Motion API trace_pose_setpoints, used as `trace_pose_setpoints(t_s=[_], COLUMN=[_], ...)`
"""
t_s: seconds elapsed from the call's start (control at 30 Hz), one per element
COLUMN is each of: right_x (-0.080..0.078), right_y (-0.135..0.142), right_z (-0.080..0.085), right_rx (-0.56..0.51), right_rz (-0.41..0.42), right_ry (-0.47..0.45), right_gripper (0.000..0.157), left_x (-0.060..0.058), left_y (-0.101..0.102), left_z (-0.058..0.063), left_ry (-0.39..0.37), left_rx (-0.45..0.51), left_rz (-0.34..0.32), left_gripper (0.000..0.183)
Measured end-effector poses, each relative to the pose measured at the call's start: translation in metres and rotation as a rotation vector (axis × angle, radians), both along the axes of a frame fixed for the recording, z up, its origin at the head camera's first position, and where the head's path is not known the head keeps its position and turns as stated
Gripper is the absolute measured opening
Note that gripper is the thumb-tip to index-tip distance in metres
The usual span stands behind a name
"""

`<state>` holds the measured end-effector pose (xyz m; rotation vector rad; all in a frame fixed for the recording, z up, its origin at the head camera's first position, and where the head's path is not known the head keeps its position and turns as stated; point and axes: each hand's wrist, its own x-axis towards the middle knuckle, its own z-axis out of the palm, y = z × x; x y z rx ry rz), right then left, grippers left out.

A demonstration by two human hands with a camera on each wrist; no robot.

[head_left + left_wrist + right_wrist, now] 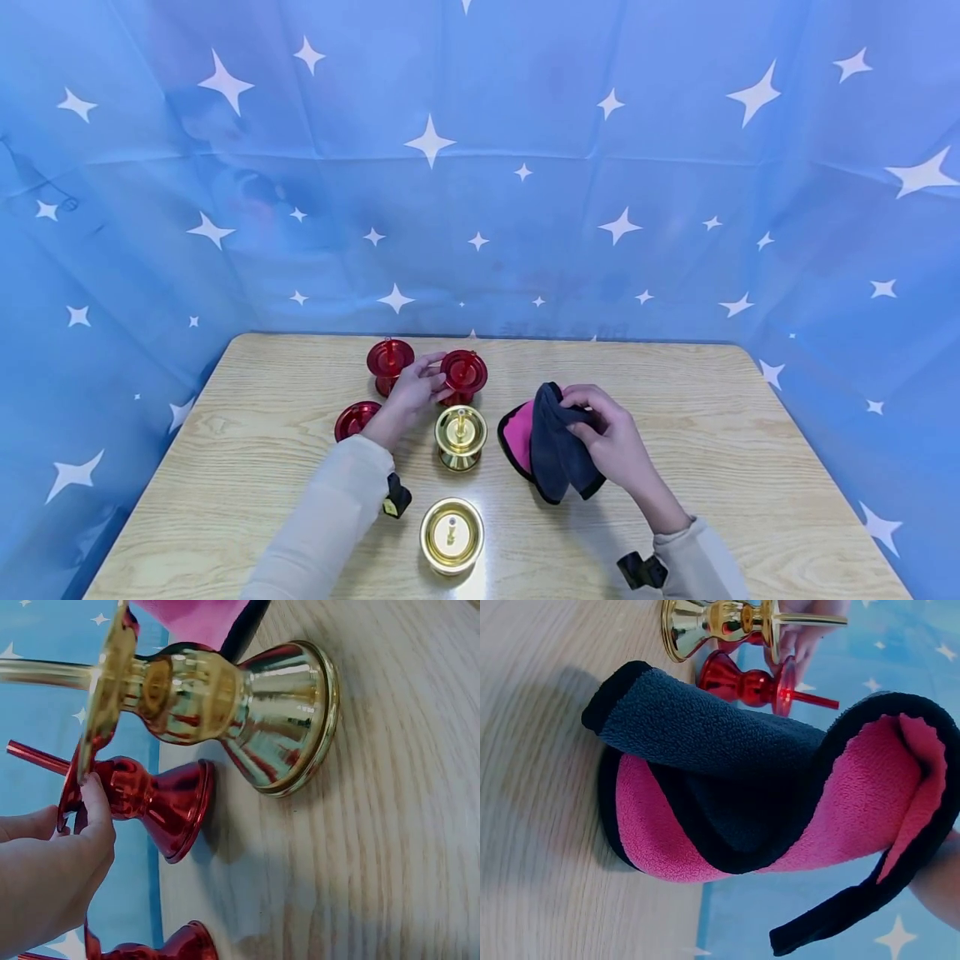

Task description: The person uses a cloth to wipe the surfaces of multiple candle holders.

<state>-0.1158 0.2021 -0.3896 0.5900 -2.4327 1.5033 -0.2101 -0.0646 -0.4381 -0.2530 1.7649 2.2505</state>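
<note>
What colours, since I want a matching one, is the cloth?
The cloth is pink and dark blue-grey, edged in black; the right wrist view shows it best.

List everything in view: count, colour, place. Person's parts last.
Red stands: 3, red, two toward the table's far edge, one nearer and left, partly hidden by the left arm
Gold stands: 2, gold, one just nearer than the rightmost red one, one closer to the person
Cloth: 1, dark blue-grey and pink with black edging, right of the stands
Table: 1, light wood, under the stands
Backdrop: 1, blue with white stars, behind and beside the table
Black wrist pieces: 2, black, one at each cuff
Sleeves: 2, off-white, on both arms
Left hand: 1, bare, pinching the rightmost red stand's rim
Right hand: 1, bare, gripping the cloth
</note>
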Motion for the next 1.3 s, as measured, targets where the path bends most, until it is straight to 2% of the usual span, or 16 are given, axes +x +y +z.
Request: trace_pose_setpoints(t_s=[0.23, 0.57, 0.7, 0.8, 0.9, 1.0, 1.1, 1.17, 1.3], right_x=[-0.001, -0.001, 0.0, 0.0, 0.0, 0.0, 0.0, 0.0, 0.0], right_y=[0.003, 0.006, 0.006, 0.007, 0.007, 0.008, 0.008, 0.008, 0.009], right_z=[-0.003, -0.006, -0.006, -0.006, -0.005, -0.004, -0.003, -0.002, -0.003], right_rx=[-0.004, -0.016, -0.02, -0.013, -0.006, 0.001, 0.005, 0.002, -0.003], right_rz=[-0.002, -0.007, -0.006, -0.009, -0.014, -0.018, -0.022, -0.023, -0.027], right_ry=[-0.017, 0.015, 0.009, 0.003, -0.004, -0.006, -0.009, -0.013, -0.024], right_gripper=[0.033, 0.034, 0.034, 0.034, 0.033, 0.032, 0.032, 0.032, 0.031], left_x=[-0.001, -0.005, -0.005, -0.003, 0.0, 0.004, 0.008, 0.012, 0.022], left_y=[0.001, 0.0, 0.0, 0.0, -0.002, -0.005, -0.013, -0.02, -0.04], left_z=[-0.004, -0.005, -0.005, -0.001, 0.011, 0.032, 0.057, 0.072, 0.092], left_ry=[-0.016, -0.011, -0.001, 0.012, 0.042, 0.074, 0.108, 0.137, 0.222], left_rx=[0.058, 0.042, -0.007, -0.099, -0.222, -0.296, -0.301, -0.272, -0.269], left_rz=[-0.029, -0.093, -0.127, -0.149, -0.157, -0.153, -0.15, -0.149, -0.153], left_gripper=[0.049, 0.055, 0.054, 0.053, 0.051, 0.048, 0.046, 0.045, 0.045])
